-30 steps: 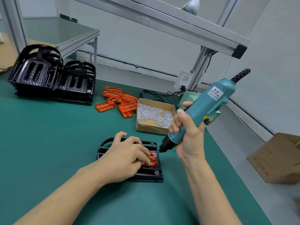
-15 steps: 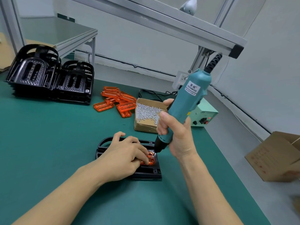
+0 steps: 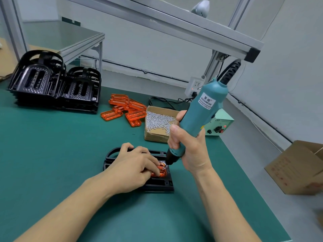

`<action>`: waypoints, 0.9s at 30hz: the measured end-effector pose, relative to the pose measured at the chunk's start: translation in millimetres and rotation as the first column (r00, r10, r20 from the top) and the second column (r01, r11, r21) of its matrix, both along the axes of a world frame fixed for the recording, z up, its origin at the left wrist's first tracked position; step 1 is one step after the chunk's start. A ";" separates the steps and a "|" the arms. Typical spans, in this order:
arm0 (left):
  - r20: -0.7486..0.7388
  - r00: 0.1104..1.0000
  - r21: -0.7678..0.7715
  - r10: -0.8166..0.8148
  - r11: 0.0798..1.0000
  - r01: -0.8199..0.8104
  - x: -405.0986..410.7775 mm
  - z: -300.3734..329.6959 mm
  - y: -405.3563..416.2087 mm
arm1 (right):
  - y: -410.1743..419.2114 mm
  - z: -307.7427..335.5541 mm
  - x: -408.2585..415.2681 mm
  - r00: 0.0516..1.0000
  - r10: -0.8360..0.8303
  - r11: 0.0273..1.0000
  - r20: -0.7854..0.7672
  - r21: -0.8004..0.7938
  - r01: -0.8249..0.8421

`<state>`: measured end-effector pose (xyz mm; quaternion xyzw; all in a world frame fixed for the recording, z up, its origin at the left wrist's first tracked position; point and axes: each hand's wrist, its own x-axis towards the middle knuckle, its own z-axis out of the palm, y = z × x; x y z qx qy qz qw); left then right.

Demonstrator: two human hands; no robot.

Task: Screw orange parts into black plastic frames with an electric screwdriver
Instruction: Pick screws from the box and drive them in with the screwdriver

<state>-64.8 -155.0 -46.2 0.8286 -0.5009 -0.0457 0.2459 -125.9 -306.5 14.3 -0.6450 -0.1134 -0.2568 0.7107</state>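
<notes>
Pressing the orange part (image 3: pixel 160 171) into the black frame (image 3: pixel 157 186) on the counter (image 3: pixel 52 154), left hand (image 3: pixel 132 167) fingers lie flat. Right hand (image 3: pixel 189 145) fingers clench the electric screwdriver (image 3: pixel 201 116), tip on the part. Behind the frame sits the screw box (image 3: pixel 157 135).

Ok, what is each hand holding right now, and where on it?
The right hand grips the screwdriver around its lower body, just above the tip. The left hand presses the orange part down with its fingertips into the black frame.
</notes>
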 end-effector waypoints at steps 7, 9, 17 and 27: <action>-0.008 1.000 -0.001 -0.007 1.000 0.007 1.1 -0.7 -0.5 | 2.7 2.2 2.2 0.997 0.080 0.996 -0.018 -0.029 -0.080; -0.002 1.000 -0.005 -0.010 1.000 0.010 0.9 -1.2 -0.3 | 1.7 3.6 1.9 0.999 0.045 0.999 -0.007 0.003 -0.045; -0.033 0.999 -0.007 -0.028 1.000 0.028 2.3 -1.6 -0.5 | -29.5 31.1 -8.9 0.964 -0.225 0.882 0.145 0.450 0.138; -0.120 0.989 -0.302 0.084 0.946 -0.117 15.5 33.6 -11.4 | -28.8 -7.9 -9.1 0.838 -0.540 0.706 0.080 0.585 0.399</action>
